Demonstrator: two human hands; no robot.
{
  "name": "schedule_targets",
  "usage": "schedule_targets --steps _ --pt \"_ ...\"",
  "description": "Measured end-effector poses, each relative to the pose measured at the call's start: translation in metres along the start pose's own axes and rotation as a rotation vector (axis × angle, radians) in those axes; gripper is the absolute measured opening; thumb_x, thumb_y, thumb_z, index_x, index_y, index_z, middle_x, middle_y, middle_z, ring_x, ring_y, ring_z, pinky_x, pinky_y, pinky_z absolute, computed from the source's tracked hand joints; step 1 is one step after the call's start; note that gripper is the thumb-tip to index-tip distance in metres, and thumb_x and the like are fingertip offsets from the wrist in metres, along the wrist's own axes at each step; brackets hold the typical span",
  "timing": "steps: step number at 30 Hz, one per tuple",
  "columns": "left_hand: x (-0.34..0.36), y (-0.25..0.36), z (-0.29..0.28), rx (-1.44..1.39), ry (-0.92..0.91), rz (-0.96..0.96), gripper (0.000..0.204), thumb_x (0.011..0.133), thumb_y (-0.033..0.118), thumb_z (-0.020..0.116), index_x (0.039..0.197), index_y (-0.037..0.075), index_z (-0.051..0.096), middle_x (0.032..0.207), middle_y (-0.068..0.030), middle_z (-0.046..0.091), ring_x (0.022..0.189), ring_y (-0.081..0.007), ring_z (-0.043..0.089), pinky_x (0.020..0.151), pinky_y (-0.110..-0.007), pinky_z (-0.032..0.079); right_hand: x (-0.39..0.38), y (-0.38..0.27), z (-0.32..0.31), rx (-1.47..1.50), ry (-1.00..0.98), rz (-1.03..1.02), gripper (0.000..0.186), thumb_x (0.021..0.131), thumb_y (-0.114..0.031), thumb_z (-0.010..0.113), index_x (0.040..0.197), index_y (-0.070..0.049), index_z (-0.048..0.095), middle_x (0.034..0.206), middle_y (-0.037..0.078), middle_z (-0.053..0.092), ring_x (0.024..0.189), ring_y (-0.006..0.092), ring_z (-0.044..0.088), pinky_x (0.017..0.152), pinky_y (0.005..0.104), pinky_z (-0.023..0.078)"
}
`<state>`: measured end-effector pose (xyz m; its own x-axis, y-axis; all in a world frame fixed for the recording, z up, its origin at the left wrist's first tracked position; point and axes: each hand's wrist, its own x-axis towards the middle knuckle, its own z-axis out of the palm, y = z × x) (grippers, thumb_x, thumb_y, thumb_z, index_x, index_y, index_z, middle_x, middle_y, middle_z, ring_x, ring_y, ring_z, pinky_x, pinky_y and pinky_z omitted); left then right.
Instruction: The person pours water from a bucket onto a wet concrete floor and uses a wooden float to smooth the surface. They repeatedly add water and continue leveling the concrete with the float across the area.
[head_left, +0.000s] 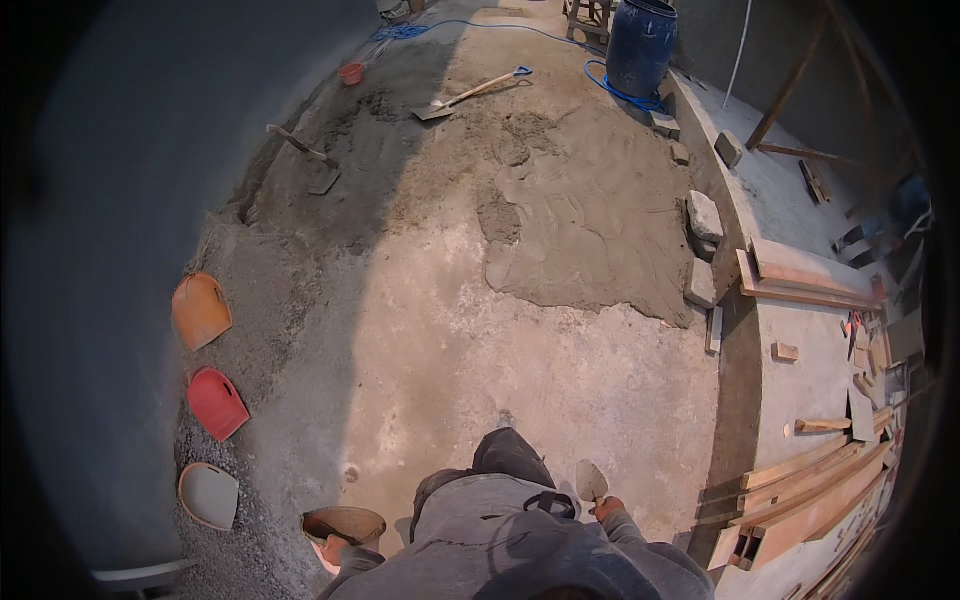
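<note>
Low on the left, my left hand (333,549) grips the rim of a bucket (345,520) that is brown inside and orange outside. What lies at its bottom cannot be made out. Beside my right hip, my right hand (608,509) is closed round the handle of a pointing trowel (590,480), its leaf-shaped grey blade turned forward. Ahead of me a broad patch of wet grey mortar (600,220) is spread over the concrete floor (440,350). One of my feet shows in front of my dark trousers.
A shovel (470,95) and a hoe (312,160) lie farther off. Scoop-shaped containers in orange (201,311), red (217,404) and grey (209,496) line the left. Stone blocks (703,215), planks (800,500) and a low ledge (745,215) border the right. A blue barrel (641,48) stands at the back.
</note>
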<state>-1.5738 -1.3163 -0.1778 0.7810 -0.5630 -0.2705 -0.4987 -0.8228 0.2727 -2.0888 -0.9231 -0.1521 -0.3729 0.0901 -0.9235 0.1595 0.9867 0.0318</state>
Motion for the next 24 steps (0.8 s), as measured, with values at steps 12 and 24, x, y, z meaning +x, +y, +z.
schedule_targets --steps 12,24 --pt "-0.070 0.489 0.180 0.484 -0.352 0.259 0.051 0.080 0.031 0.069 0.106 -0.013 0.066 0.110 -0.0250 0.069 0.097 -0.0360 0.068 0.086 -0.044 0.051 0.179 -0.592 -0.368 0.307 0.558 -0.725 0.048 0.081 -0.021 0.070 0.121 -0.002 0.050 0.077 0.016 0.064 0.057 0.0232 0.063 0.049 0.0370 0.051" --pt "-0.160 1.213 0.413 -0.603 -0.172 0.439 0.043 0.071 0.019 0.069 0.103 -0.010 0.067 0.098 -0.0201 0.071 0.084 -0.0335 0.068 0.079 -0.044 0.052 0.237 -0.777 -0.436 0.025 0.063 0.159 0.049 0.065 -0.034 0.081 0.098 0.000 0.072 0.105 0.020 0.072 0.104 0.0316 0.068 0.089 0.0388 0.054"
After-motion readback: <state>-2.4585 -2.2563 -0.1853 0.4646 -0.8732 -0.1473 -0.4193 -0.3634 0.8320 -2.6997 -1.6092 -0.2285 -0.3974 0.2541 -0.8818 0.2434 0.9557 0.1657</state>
